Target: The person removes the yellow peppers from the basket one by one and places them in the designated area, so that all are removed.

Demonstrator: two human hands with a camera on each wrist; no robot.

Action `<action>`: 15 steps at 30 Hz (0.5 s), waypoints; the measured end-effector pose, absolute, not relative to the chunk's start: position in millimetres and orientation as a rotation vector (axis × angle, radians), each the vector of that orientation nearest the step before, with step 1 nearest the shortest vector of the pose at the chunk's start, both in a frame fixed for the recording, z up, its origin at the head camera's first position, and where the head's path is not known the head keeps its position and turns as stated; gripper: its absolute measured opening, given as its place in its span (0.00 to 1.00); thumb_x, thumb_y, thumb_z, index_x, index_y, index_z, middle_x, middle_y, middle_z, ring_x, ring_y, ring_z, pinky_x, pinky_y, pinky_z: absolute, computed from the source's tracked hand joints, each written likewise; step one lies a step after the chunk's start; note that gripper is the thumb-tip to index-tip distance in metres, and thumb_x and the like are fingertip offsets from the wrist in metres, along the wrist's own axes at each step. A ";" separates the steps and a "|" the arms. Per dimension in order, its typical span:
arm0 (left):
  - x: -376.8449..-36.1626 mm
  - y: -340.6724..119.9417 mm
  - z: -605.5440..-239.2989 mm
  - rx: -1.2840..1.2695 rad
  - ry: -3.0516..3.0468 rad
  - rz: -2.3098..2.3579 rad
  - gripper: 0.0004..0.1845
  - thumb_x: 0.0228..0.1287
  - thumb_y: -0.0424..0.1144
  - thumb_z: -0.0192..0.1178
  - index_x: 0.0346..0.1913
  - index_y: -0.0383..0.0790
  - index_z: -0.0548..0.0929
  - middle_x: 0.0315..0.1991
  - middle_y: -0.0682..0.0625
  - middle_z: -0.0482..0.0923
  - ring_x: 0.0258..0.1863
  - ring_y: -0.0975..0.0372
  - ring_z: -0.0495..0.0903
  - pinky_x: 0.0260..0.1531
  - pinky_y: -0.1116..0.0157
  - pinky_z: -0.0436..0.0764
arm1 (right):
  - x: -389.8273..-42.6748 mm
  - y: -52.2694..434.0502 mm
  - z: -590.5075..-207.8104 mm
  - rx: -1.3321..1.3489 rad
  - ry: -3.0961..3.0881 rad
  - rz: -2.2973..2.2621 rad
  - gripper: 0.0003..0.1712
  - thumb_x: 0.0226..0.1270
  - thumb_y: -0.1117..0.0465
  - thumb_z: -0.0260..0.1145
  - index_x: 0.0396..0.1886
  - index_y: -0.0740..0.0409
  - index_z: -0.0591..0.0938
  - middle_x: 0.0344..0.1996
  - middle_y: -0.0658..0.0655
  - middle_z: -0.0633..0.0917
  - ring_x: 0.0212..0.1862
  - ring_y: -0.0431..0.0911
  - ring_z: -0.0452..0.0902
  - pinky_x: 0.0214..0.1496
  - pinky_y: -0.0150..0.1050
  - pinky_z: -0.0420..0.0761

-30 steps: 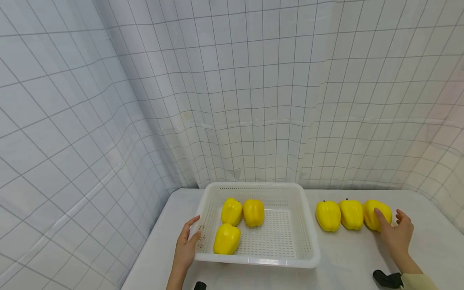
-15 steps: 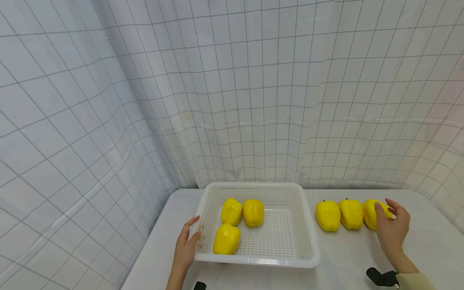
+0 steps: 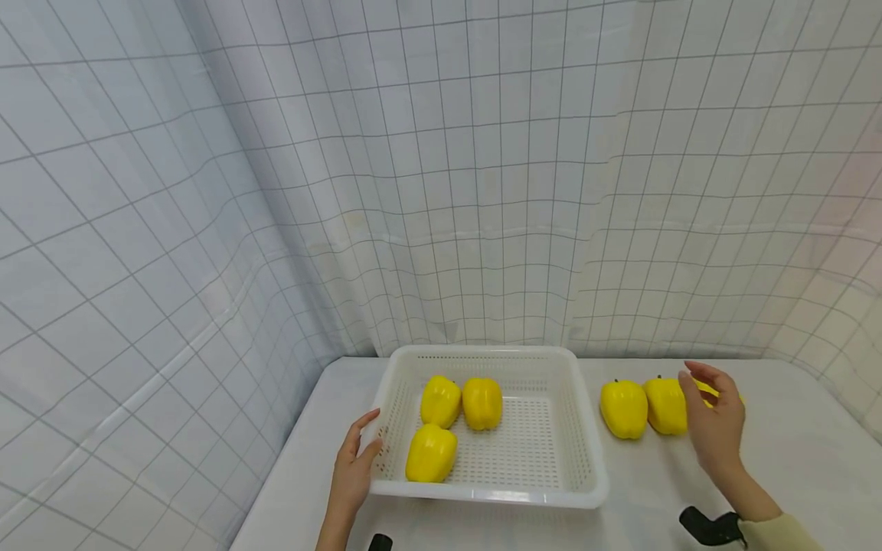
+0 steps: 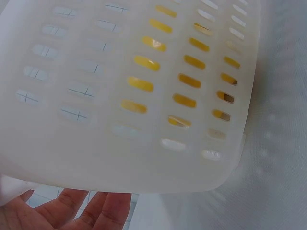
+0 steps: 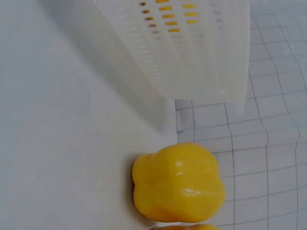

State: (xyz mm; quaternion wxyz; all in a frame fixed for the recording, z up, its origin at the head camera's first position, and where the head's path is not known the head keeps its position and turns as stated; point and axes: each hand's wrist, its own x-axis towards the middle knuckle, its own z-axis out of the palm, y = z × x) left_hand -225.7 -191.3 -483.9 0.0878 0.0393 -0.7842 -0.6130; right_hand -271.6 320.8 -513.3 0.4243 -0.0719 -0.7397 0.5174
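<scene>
Six yellow peppers in all, three in a basket and three on the table. Left hand (image 3: 351,476) at the near left side of the white basket (image 3: 489,495): thumb and fingers parted a little, holding the rim; in the left wrist view the rim hides some fingertips.

Inside the basket, just right of that hand: front pepper (image 3: 431,453) nearest it, back left pepper (image 3: 441,402) farther off and beyond, back right pepper (image 3: 482,403) next to that one. Bare basket floor lies farther right, toward the other hand.

Right hand (image 3: 717,428) raised over the table (image 3: 296,459), right of the basket and well apart from it. Fingers bent, a gap between them and the thumb, nothing in the grasp. Whether it touches a pepper, cannot tell. Outer pepper (image 3: 706,389) mostly hidden behind this hand; middle pepper (image 3: 666,405) just left of the thumb; inner pepper (image 3: 624,409) farther left, between hand and basket. Right wrist view: one whole pepper ahead, the basket's perforated wall past it.

Below the right hand, a black device (image 3: 710,528) at the wrist and a pale sleeve (image 3: 779,533). Beyond both hands, a white checked curtain (image 3: 441,191).
</scene>
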 end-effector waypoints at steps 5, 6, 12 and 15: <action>-226.3 -191.5 -484.3 0.115 -2.330 -1.834 0.24 0.67 0.29 0.49 0.65 0.44 0.70 0.68 0.40 0.62 0.60 0.46 0.67 0.52 0.48 0.71 | -237.6 273.9 -453.8 -0.139 -1.874 1.387 0.12 0.68 0.63 0.60 0.48 0.61 0.80 0.45 0.53 0.81 0.46 0.35 0.70 0.45 0.25 0.66; -226.4 -191.5 -484.3 0.116 -2.330 -1.834 0.24 0.67 0.29 0.49 0.65 0.44 0.70 0.68 0.40 0.62 0.60 0.46 0.67 0.52 0.48 0.71 | -234.8 269.2 -448.6 -0.139 -1.879 1.409 0.11 0.68 0.64 0.60 0.48 0.62 0.81 0.44 0.52 0.81 0.45 0.35 0.70 0.44 0.24 0.66; -226.4 -191.6 -484.6 0.117 -2.329 -1.833 0.24 0.67 0.29 0.49 0.65 0.44 0.70 0.67 0.40 0.62 0.60 0.46 0.68 0.52 0.48 0.71 | -226.5 252.7 -433.7 -0.029 -1.959 1.438 0.13 0.69 0.68 0.58 0.50 0.67 0.80 0.45 0.50 0.83 0.45 0.33 0.73 0.47 0.21 0.69; -227.0 -191.7 -485.3 0.112 -2.331 -1.828 0.24 0.67 0.29 0.49 0.65 0.44 0.70 0.66 0.40 0.63 0.58 0.47 0.69 0.52 0.50 0.72 | -224.1 247.9 -430.8 0.091 -1.966 1.480 0.14 0.69 0.69 0.57 0.50 0.71 0.79 0.45 0.50 0.84 0.46 0.34 0.76 0.47 0.22 0.72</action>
